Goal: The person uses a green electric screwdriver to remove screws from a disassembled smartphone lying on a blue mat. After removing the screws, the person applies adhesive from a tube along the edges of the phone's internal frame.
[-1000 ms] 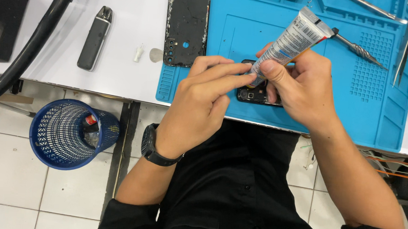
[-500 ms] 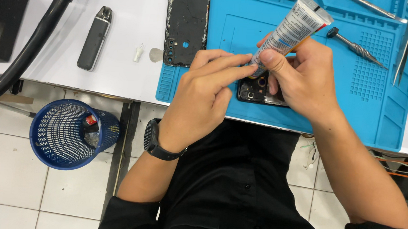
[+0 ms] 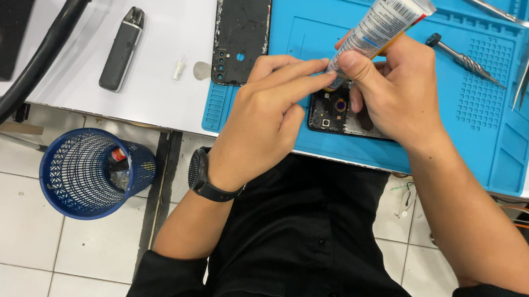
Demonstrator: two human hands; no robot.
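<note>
Both hands pinch one glue tube point(image 3: 382, 18): left hand point(image 3: 266, 118) at its nozzle, right hand point(image 3: 396, 89) gripping the body, tip over the opened phone point(image 3: 334, 110) on the blue mat point(image 3: 462, 118). A back cover point(image 3: 242, 31) lies left.

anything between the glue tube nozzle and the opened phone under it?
Partly. The left hand has fingertips at the nozzle of the glue tube, which the right hand holds over the opened phone. Nothing else intervenes.
</note>
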